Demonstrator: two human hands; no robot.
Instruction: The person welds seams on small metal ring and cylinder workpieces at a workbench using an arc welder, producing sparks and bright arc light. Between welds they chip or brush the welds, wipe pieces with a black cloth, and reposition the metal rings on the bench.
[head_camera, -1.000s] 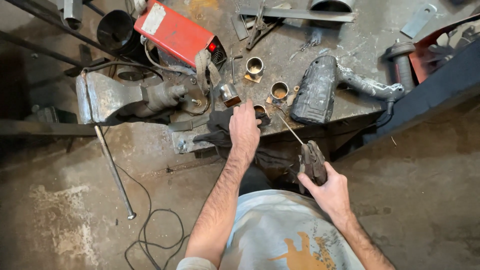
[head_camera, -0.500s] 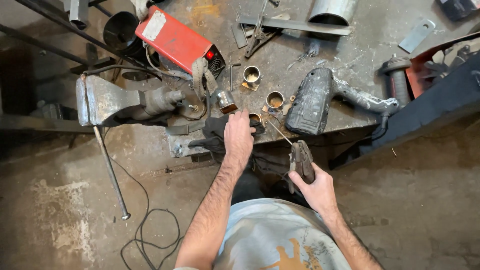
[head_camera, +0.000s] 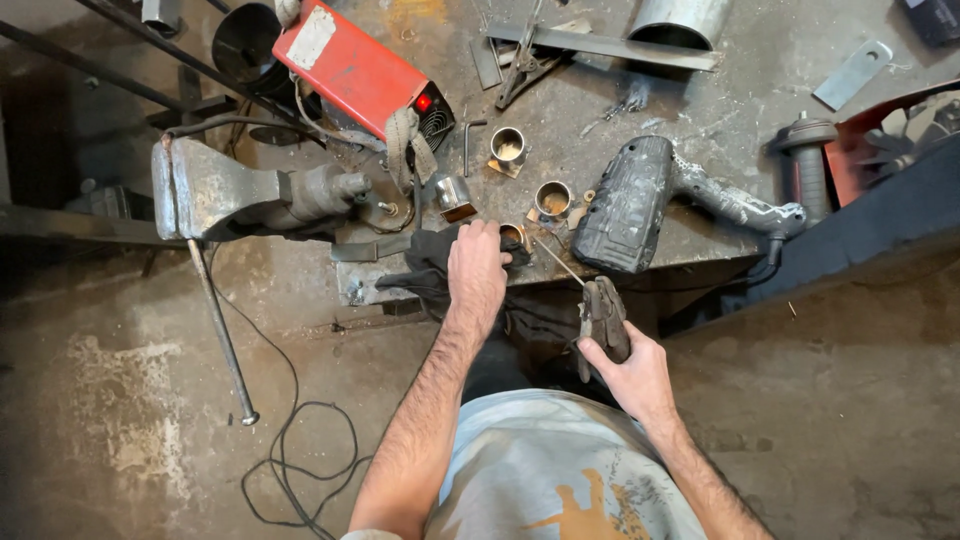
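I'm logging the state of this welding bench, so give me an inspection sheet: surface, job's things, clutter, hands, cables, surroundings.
Surface: metal workbench, scuffed and dusty, crowded.
Job's things: short metal rings standing on the bench; electrode holder with a thin rod aimed at the bench edge; dark cloth draped over that edge.
Clutter: red welding machine, bench vise, black welding mask, flat steel bar, metal cylinder.
Hands: left hand rests on the cloth beside a ring; right hand grips the electrode holder.
Cables: black cable looped on the floor.
Surroundings: stained concrete floor; no other people seen.
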